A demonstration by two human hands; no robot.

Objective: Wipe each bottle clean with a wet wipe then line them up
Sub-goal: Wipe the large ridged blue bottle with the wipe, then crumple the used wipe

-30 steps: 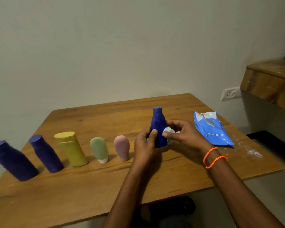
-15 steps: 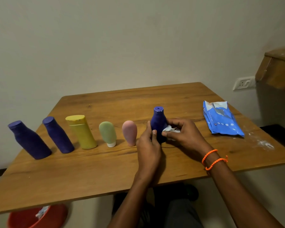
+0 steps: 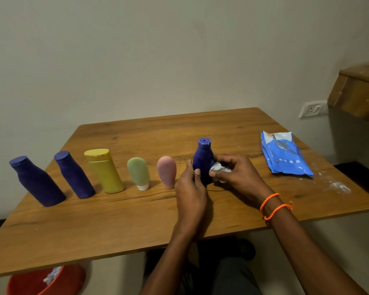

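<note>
Nearest me, under the wooden counter (image 3: 115, 226) edge, I see a red plastic tub (image 3: 41, 283). On the counter, my left hand (image 3: 190, 188) grips the small dark blue bottle (image 3: 202, 160) from its near side, keeping it upright. My right hand (image 3: 237, 175) pinches a crumpled white wet wipe (image 3: 218, 168) against the bottle's right flank. To the left stand the pink tube (image 3: 167, 171), green tube (image 3: 138, 172), yellow bottle (image 3: 106, 170) and two purple bottles (image 3: 74, 174) in a row. Farther right lies the blue wipe packet (image 3: 285, 156).
</note>
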